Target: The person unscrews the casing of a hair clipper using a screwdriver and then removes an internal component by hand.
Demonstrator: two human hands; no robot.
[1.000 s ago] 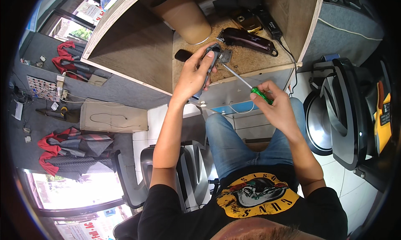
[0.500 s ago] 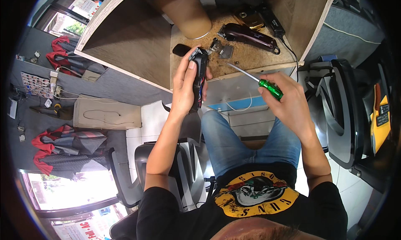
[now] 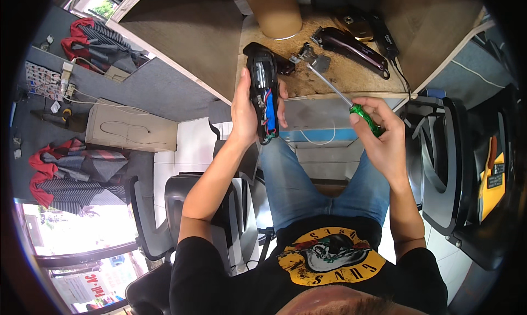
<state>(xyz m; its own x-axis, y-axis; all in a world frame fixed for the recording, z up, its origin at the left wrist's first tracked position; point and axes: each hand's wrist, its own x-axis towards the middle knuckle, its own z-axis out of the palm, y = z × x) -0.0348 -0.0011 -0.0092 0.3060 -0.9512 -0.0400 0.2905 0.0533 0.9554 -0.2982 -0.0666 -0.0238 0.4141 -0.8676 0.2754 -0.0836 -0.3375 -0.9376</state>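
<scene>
My left hand [image 3: 241, 113] is wrapped around an opened black hair clipper [image 3: 262, 68], held upright above the shelf's front edge. Its casing is off on the side facing up, baring a blue battery [image 3: 269, 109] and thin red wires. My right hand [image 3: 385, 136] grips a screwdriver [image 3: 329, 83] by its green handle, its shaft pointing up and left. The tip is close to small metal clipper parts [image 3: 307, 54] and a grey flat piece [image 3: 323, 63] on the wooden shelf [image 3: 307, 85]. A dark casing piece [image 3: 285, 65] lies partly behind the clipper.
A maroon clipper [image 3: 351, 50] rests at the right of the shelf, beside a black corded device [image 3: 385, 40] and a gold-coloured one [image 3: 354, 27]. A tan cylinder [image 3: 273, 13] stands at the back. Black chairs [image 3: 439, 167] flank me; a cardboard box [image 3: 130, 125] sits at left.
The clipper in my left hand has been turned so that its open side with the battery shows. The screwdriver tip has come closer to the small metal parts. The whole view has shifted somewhat.
</scene>
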